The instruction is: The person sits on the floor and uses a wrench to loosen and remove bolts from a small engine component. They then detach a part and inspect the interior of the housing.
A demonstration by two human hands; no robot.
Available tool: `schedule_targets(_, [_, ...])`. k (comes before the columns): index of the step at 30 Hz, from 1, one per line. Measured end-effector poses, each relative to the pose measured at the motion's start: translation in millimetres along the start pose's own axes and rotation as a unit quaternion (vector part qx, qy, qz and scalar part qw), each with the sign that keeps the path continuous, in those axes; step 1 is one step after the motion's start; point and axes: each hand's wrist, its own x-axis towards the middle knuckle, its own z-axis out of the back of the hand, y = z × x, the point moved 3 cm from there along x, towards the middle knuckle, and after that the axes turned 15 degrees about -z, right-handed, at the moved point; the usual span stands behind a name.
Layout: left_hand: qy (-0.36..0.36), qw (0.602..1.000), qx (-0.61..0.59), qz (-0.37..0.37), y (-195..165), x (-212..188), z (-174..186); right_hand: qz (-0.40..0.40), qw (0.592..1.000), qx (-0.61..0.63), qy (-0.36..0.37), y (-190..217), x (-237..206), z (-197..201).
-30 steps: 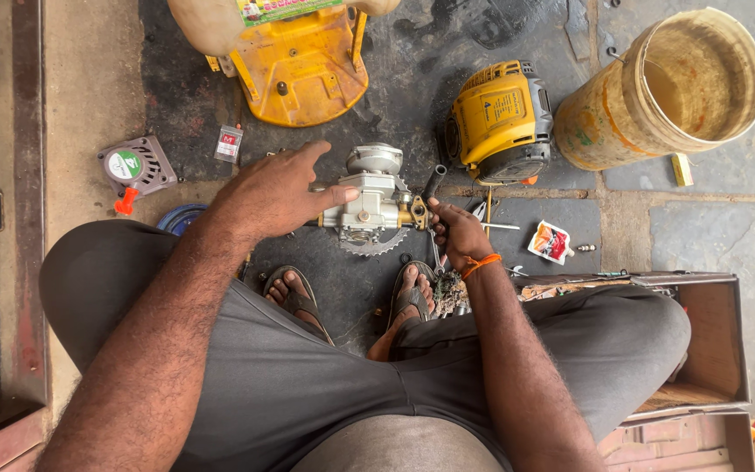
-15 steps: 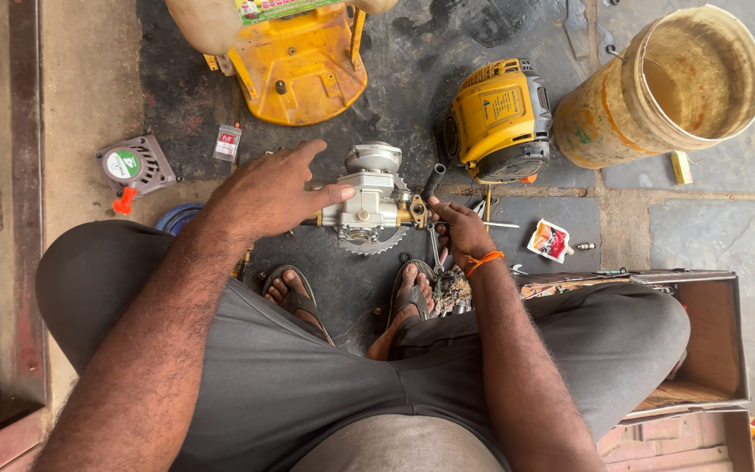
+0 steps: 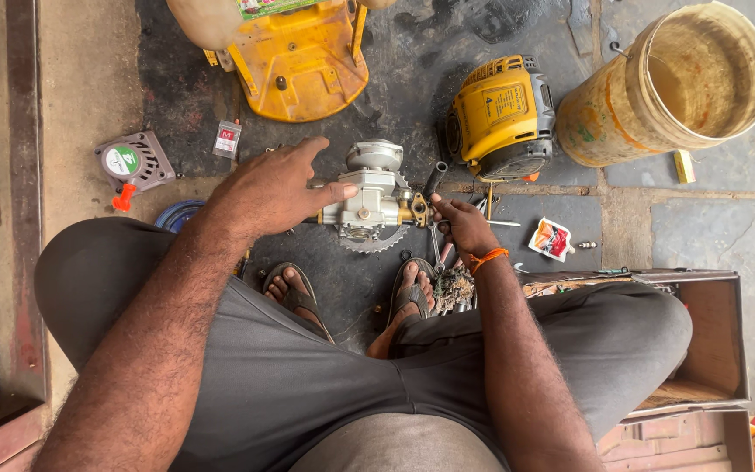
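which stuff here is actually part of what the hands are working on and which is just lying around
In hand:
- left hand steadying the grey metal pump assembly
- right hand at its brass fitting

Lying about:
- yellow engine unit
- yellow cover
- bucket
- grey round part with orange handle
- small sachet
- open box

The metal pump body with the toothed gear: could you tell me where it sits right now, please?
In the head view the metal pump body sits at centre on the dark floor, between the left hand and the right hand, just beyond the sandalled feet.
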Motion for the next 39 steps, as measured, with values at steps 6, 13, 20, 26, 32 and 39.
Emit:
schedule_targets(6, [0.0, 1.0, -0.001, -0.003, 0.7, 0.6, -1.2, 0.042, 0.998, 0.038, 0.031, -1.1, 3.8, 1.1])
schedule_targets(13, [-0.006, 1.0, 0.004, -0.006, 1.4, -0.9, -1.7, 0.0, 1.0, -0.019, -0.012, -5.4, 4.8, 2.6])
schedule_targets(20, [-0.002, 1.0, 0.001, -0.001, 1.8, -1.9, -2.1, 0.043, 0.996, 0.058, 0.05, -2.8, 5.5, 0.8])
schedule_targets(26, [-0.004, 1.0, 0.0, -0.005, 2.9, -1.4, -1.9, -0.003, 0.999, 0.009, 0.031, -3.2, 2.3, 1.5])
schedule_targets(32, [0.0, 1.0, 0.0, -0.004, 2.5, 2.0, -2.5, 0.065, 0.998, 0.0, 0.023, -4.1, 14.4, 3.2])
schedule_targets(39, [0.001, 1.0, -0.011, -0.001, 1.9, 3.4, -2.8, 0.031, 0.999, -0.018, 0.01, -7.0, 12.3, 5.8])
